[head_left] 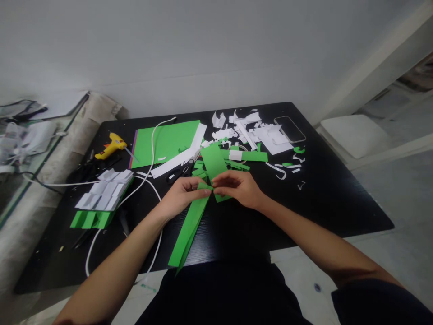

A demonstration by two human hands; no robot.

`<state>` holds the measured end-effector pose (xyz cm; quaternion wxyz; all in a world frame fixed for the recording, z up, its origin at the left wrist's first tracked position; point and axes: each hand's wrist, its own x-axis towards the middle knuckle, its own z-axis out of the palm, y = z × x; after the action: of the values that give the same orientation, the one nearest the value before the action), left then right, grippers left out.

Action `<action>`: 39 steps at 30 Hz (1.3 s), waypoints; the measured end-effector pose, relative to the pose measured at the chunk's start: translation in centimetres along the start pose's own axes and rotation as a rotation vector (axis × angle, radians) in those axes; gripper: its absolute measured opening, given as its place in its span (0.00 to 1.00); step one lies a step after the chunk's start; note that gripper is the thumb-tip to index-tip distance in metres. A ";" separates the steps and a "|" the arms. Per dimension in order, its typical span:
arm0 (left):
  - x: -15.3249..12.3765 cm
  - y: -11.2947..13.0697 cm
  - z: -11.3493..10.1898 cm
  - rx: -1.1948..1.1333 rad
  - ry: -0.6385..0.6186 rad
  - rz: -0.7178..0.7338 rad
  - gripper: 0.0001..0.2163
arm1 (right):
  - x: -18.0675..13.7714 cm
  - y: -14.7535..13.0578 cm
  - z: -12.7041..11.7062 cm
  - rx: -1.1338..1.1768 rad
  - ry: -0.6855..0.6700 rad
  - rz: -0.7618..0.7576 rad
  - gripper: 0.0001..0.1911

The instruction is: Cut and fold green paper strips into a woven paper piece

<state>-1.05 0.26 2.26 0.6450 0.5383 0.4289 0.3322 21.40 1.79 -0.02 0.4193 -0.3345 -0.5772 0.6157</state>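
Note:
My left hand (184, 193) and my right hand (238, 187) meet over the middle of a black table (324, 198). Both pinch a long green paper strip (189, 228) at a fold. One part of the strip runs down toward the table's near edge. The other part (213, 163) runs up and away from my hands. Both hands are closed on the paper, fingertips almost touching each other.
A green paper sheet (167, 142) and white strips lie behind my hands, with scissors (181, 172) beside them. A yellow glue gun (110, 146) and a folded green-and-white paper piece (101, 201) sit at the left. White scraps and a phone (290, 128) lie at the back right. A white cable (149, 180) crosses the table.

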 end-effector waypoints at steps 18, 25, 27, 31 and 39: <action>-0.1 0.0 0.2 0.363 -0.002 0.161 0.15 | -0.3 -0.2 0.5 0.029 -0.078 0.141 0.14; 0.0 -0.4 0.5 0.343 0.061 0.195 0.15 | -0.1 -0.2 0.6 0.059 -0.066 0.138 0.14; 0.1 -0.4 0.6 0.302 0.060 0.171 0.16 | 0.0 -0.3 0.5 0.054 -0.050 0.127 0.14; 0.2 -0.6 0.6 0.250 0.068 0.142 0.18 | 0.1 -0.4 0.4 0.034 -0.021 0.126 0.14; 0.4 -1.1 0.8 0.255 0.005 0.125 0.18 | -0.1 -0.1 0.5 0.047 -0.108 0.171 0.16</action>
<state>-0.21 0.07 1.18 0.5482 0.6408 0.4349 0.3158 21.04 1.49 0.17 0.3412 -0.3392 -0.5537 0.6797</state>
